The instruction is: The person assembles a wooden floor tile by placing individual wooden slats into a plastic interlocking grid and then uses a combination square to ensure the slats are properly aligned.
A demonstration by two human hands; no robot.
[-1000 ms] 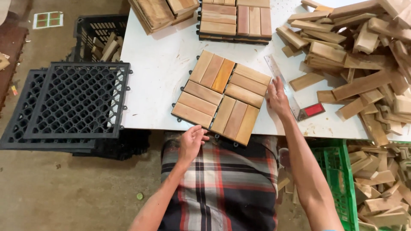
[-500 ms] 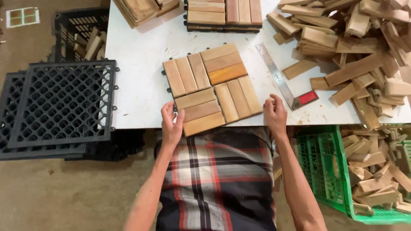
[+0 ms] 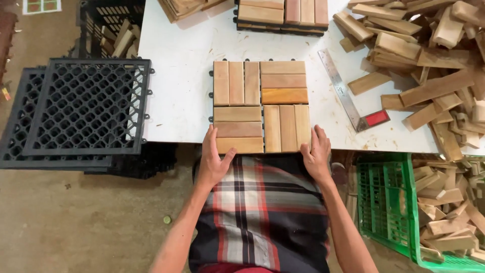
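A square wooden deck tile (image 3: 261, 106), made of four blocks of three slats on a black base, lies square to the near edge of the white table (image 3: 182, 91). My left hand (image 3: 213, 162) grips its near left corner, thumb on the slats. My right hand (image 3: 316, 154) grips its near right corner, fingers spread over the edge. Both hands hold the tile at the table's rim, above my plaid-covered lap.
A metal try square with a red handle (image 3: 348, 96) lies right of the tile. Loose wooden slats (image 3: 429, 60) are heaped at the right. More tiles (image 3: 283, 12) sit at the back. Black plastic grids (image 3: 86, 108) stack at the left; a green crate (image 3: 391, 202) holds offcuts.
The tile was turned from a skewed angle to square with the table edge and drawn toward me. Both hands moved onto its near corners.
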